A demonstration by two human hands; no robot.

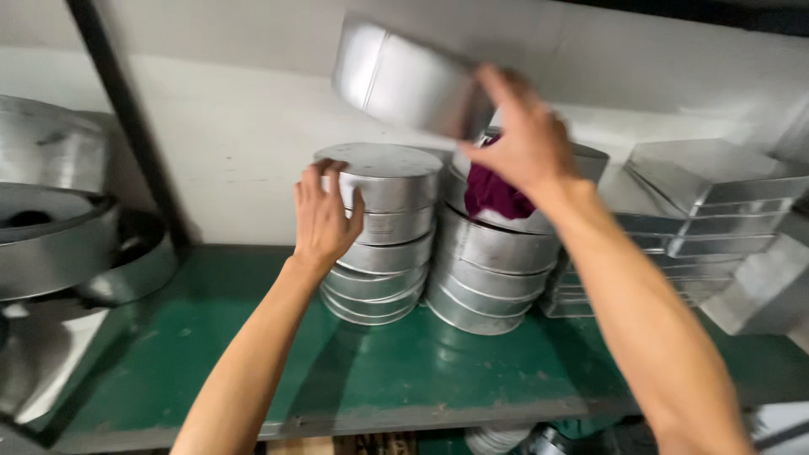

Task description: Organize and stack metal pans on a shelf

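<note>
A round, shallow, silver metal baking tin (404,80) is held up in the air, tilted and blurred, above two stacks of similar tins. The person's right hand (524,139) grips it at its right-hand rim, fingers clenched over the edge. The left hand (324,215) rests flat against the side of the left stack of round silver tins (383,232), fingers spread and not closed around anything.

Just right of that stack, touching or nearly so, stands a second stack of round silver tins (489,270), with a dark magenta cloth (493,194) bunched in its top tin. Further right sit piled square silver tins (704,198). To the far left are large round metal pans (59,219).

All rest on a green shelf (396,371) against a white wall. To handle the lifted tin well, it likely needs levelling and a steady grip, since both stacks lean slightly. Open room lies at the shelf's front; a dark upright post (126,118) bounds the left.
</note>
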